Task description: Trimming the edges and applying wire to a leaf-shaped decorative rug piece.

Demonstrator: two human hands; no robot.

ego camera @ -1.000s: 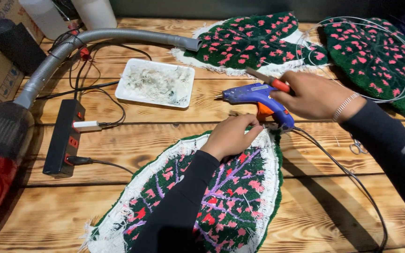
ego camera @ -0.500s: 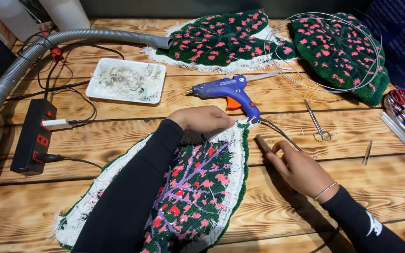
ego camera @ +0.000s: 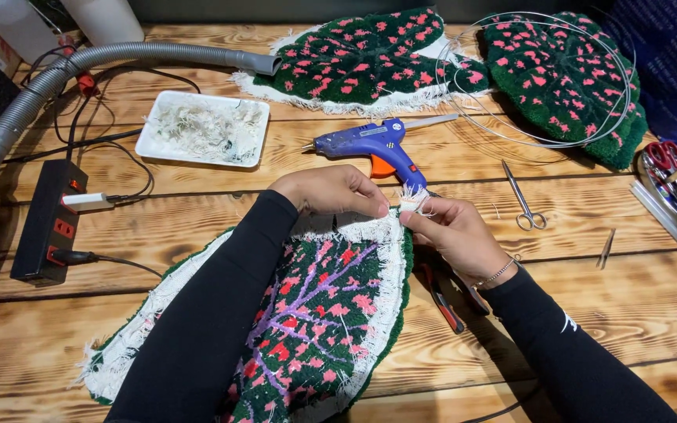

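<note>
Frayed white edge of a leaf-shaped rug piece pinched at its top tip, pretty fiddly stuff

The right hand (ego camera: 452,231) fingers are closed on a tuft of white fringe at the tip of the tufted leaf piece (ego camera: 315,313), which is laid flat on the wooden table (ego camera: 197,227). The left hand (ego camera: 331,190) is curled, fingertips pressed onto the same edge just beside it. A blue glue gun (ego camera: 370,143) is parked right behind, scissors (ego camera: 523,196) near on the right, a white tray of scraps (ego camera: 201,129) well apart.
</note>
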